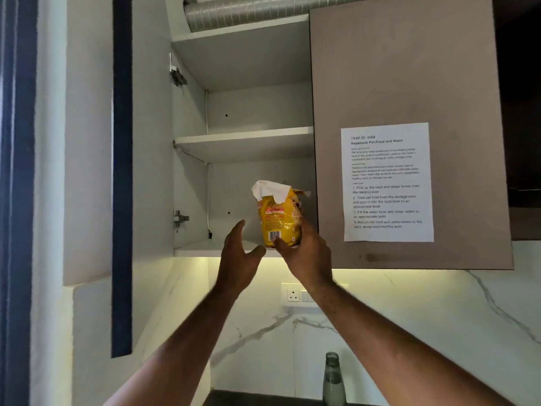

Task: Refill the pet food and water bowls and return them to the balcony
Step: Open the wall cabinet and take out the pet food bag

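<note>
A yellow pet food bag (278,215) with a torn white top stands upright on the bottom shelf (205,247) of an open wall cabinet. My right hand (301,253) wraps around the bag's lower right side, thumb across its front by the barcode. Just left of the bag, my left hand (237,256) is raised with its fingers spread and is not touching the bag. No bowls are in view.
The cabinet's left door (121,171) stands open edge-on; the right door (409,83) is closed and carries a printed task sheet (386,183). Upper shelves are bare. A ribbed metal duct (248,10) runs above. Below are a wall socket (293,295) and a glass bottle (333,379).
</note>
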A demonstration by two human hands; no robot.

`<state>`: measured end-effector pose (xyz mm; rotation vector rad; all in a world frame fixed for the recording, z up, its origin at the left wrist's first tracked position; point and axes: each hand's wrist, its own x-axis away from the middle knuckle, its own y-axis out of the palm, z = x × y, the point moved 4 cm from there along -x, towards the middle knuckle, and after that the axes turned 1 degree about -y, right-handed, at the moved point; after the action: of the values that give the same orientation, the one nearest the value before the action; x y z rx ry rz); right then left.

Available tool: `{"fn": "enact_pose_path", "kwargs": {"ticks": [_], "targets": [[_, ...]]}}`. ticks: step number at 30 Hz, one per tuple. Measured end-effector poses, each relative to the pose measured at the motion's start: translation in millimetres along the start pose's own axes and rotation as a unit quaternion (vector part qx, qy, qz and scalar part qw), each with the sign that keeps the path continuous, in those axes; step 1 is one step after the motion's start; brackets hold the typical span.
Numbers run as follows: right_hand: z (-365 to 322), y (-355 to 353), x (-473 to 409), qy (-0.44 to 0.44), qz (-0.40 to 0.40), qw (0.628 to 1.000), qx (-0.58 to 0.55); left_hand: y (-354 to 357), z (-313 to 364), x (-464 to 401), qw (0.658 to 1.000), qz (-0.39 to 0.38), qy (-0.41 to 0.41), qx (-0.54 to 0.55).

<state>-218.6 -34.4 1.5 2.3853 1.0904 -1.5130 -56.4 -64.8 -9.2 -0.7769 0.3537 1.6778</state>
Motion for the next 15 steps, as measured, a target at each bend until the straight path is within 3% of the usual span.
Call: {"fn": "enact_pose_path", "kwargs": {"ticks": [5,15], "targets": [[14,36,-30,0.006,-0.016,1.0,-0.024,6,-33,-39,0.994,-0.008,-0.066,0.089],[44,118,-103,0.119,-0.013,0.984,0.129,16,-68,-109,0.992,0.013,-0.036,0.118]]}}
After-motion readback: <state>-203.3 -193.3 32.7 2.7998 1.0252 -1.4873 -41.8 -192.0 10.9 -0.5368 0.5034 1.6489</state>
